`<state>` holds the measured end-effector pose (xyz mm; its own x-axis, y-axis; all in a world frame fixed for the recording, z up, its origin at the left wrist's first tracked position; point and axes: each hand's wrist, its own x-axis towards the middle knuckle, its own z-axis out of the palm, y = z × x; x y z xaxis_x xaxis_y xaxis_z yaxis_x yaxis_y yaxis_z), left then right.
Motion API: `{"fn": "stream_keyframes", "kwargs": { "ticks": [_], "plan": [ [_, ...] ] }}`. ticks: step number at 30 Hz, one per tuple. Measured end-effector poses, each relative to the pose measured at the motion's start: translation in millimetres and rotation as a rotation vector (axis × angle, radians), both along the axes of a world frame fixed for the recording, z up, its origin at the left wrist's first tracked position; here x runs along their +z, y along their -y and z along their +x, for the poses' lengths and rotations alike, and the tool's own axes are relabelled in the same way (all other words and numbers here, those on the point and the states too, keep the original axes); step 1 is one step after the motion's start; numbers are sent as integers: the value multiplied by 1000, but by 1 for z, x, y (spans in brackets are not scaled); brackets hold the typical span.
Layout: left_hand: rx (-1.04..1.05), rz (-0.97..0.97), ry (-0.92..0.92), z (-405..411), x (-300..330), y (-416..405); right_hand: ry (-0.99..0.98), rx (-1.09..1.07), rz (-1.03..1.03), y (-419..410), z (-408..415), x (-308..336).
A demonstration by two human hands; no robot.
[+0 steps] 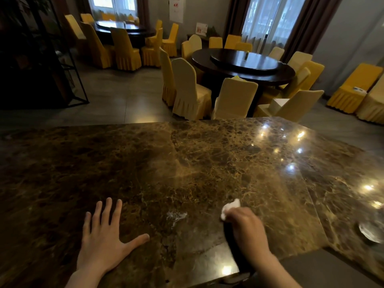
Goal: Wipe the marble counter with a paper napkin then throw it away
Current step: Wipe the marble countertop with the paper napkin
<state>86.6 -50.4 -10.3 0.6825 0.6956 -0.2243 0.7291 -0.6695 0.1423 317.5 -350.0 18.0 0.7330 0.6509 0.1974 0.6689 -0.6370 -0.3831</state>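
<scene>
A brown veined marble counter (207, 163) fills the lower part of the view. My right hand (246, 227) is closed around a crumpled white paper napkin (230, 207), which sticks out past the fingers and rests on the marble near the front edge. My left hand (104, 235) lies flat on the counter with its fingers spread and nothing in it. Between the two hands a whitish smear (176, 217) shows on the stone. The right hand looks blurred.
A glass ashtray-like dish (372, 231) sits at the counter's right edge. Beyond the counter stand round dark dining tables (243, 63) ringed by yellow-covered chairs (189, 92). A black metal shelf frame (68, 65) stands at the left.
</scene>
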Motion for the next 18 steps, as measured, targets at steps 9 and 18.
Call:
{"fn": "stream_keyframes", "kwargs": {
  "ticks": [9, 18],
  "plan": [
    [-5, -4, 16, -1, -1, 0, -49, 107, -11, -54, -44, -6],
    [-10, 13, 39, -2, -4, 1, -45, -264, -15, -67, -5, 6]
  ]
}}
